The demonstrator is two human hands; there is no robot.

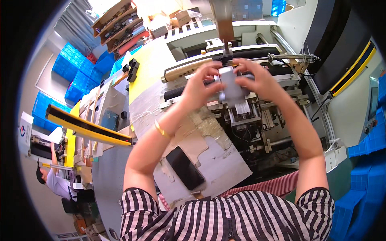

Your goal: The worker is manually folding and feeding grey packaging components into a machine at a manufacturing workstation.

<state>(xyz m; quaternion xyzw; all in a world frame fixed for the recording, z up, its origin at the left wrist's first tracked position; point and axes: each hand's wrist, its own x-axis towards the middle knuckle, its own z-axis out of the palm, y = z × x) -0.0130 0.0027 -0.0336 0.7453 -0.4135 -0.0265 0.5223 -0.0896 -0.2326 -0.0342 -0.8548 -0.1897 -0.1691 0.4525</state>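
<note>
Both my hands are over the machine, at a smooth pale grey block point(232, 86) blurred by motion. My left hand point(201, 85) is curled at the block's left side, its thumb against it. From the right, my right hand point(258, 80) closes on the other side with bent fingers and thumb. Between the upper fingertips shows a dark part point(227, 60), too blurred to name. Right above it a brown-and-metal upright point(225, 30) comes down. Below the block sits a metal bracket point(242, 108) of the machine.
A black phone point(185, 168) lies on the worn board point(221, 164) before me. Small black boxes point(131, 70) stand on the yellow surface point(150, 60) at left. Yellow-black bars point(88, 125) flank the machine. Another person point(58, 182) works far left. Blue crates point(76, 72) are stacked behind.
</note>
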